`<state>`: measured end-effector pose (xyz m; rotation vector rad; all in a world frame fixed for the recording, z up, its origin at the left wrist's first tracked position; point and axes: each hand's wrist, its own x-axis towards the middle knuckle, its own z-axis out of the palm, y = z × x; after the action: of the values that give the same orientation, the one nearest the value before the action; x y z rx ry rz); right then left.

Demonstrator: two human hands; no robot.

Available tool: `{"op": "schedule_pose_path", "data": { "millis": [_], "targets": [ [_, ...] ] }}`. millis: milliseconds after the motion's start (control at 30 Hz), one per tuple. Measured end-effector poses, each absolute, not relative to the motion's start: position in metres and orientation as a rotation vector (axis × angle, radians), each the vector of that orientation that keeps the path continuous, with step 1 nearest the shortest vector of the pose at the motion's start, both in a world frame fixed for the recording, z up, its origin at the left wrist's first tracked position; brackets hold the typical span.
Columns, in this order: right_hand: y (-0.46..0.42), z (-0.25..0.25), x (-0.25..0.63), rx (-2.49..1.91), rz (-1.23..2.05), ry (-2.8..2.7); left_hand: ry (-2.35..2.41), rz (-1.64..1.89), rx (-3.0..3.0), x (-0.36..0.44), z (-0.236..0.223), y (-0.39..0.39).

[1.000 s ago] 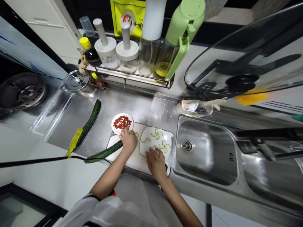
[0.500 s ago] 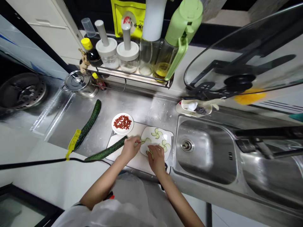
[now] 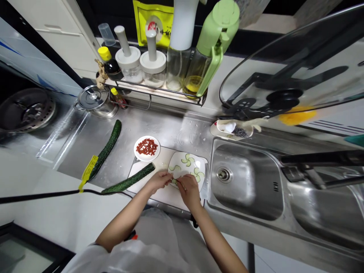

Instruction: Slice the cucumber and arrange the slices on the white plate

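Note:
My left hand is pinched at the lower left rim of the white plate, its fingertips on a thin cucumber slice. From the other side my right hand meets it, thumb and fingers closed at the same slice; the fingers partly cover it. Curved cucumber slices lie on the plate in pinwheel shapes, one at the top and one at the right. A cut cucumber rests across the left of the white cutting board. Behind it stands a small white dish of red dried berries.
A whole cucumber with a yellow tag lies on the steel counter. To the right is a sink. Behind are a lidded pot and a rack with jars and bottles. A black strap crosses the lower left.
My left hand has left the cut cucumber's end and moved right to the plate with a slice. My right hand has closed its fingers near the plate's lower left.

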<state>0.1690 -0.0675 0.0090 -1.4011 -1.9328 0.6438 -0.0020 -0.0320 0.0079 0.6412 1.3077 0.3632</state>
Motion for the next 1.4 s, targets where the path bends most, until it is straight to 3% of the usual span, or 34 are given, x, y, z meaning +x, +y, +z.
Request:
{"op": "schedule_pose_path", "data": {
  "millis": [400,733,1033,1400],
  "targets": [
    [-0.068,0.014,0.171,-1.393,0.545,-1.950,1.119,0.335,0.308,-0.005,0.012,-0.024],
    [-0.069,0.003,0.166,-1.520,0.811,-1.721,1.255,0.517,0.224,0.000,-0.005,-0.019],
    [-0.068,-0.012,0.154,-1.735,1.348,-1.030,1.394,0.712,0.617,0.012,-0.008,-0.010],
    [-0.044,-0.022,0.150,-1.860,0.915,-1.505,1.600,0.625,1.622,0.010,-0.019,0.007]
  ]
}}
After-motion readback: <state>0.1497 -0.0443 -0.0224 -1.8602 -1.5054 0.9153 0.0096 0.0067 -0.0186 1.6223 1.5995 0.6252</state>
